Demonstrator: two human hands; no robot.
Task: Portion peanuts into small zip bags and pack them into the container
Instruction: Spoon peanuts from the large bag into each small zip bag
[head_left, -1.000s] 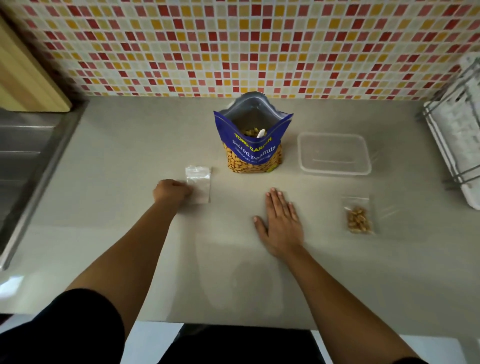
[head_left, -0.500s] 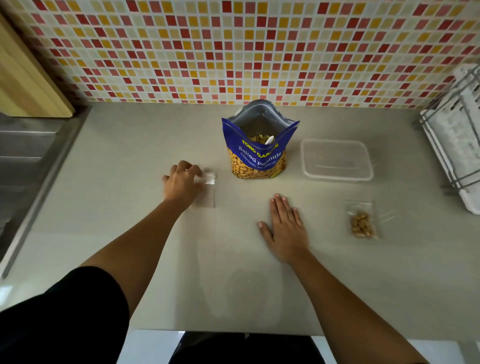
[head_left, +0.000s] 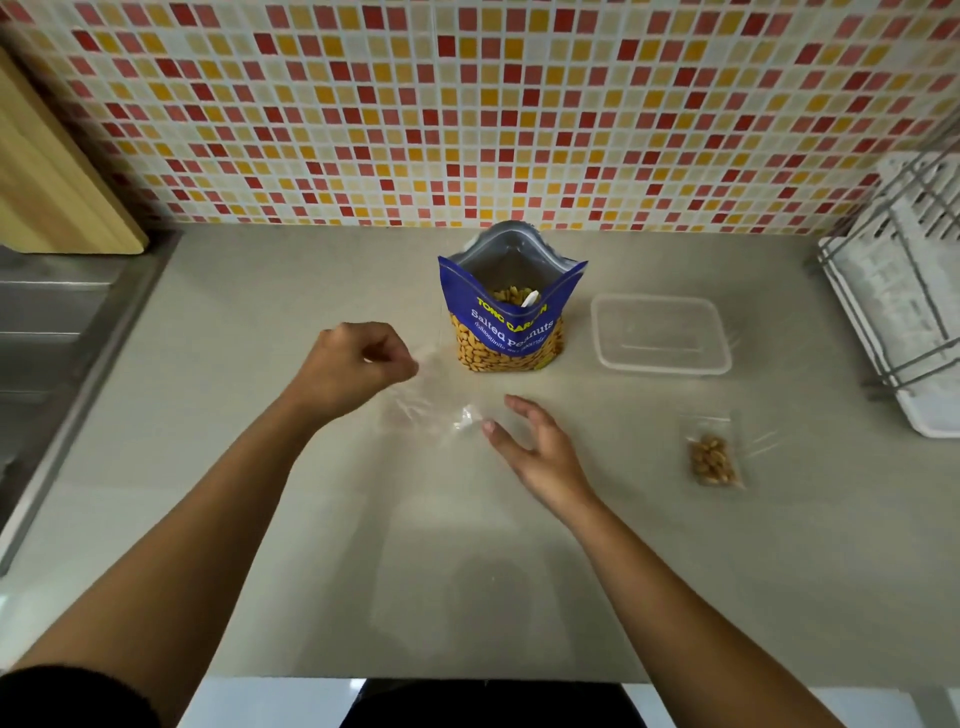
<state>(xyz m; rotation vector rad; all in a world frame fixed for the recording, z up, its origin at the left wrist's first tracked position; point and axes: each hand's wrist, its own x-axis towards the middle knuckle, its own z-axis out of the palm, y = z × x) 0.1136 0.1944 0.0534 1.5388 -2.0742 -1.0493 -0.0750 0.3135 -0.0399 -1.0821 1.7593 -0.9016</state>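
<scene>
We stretch both bare forearms forward over the counter (head_left: 467, 571). Our left hand (head_left: 358, 366) is curled, its fingers and thumb pinching the empty zip bag (head_left: 431, 410) at one edge. Our right hand (head_left: 537, 444) has loosely spread, relaxed fingers, the thumb tip just beside the bag.

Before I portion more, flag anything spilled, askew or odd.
Nothing stands out: the peanut bag stands upright and open, the filled zip bag lies flat, the container sits level, and no loose peanuts show on the counter.

Left hand (head_left: 358, 364) pinches a clear zip bag (head_left: 434, 410), right hand (head_left: 537, 449) just beside.
</scene>
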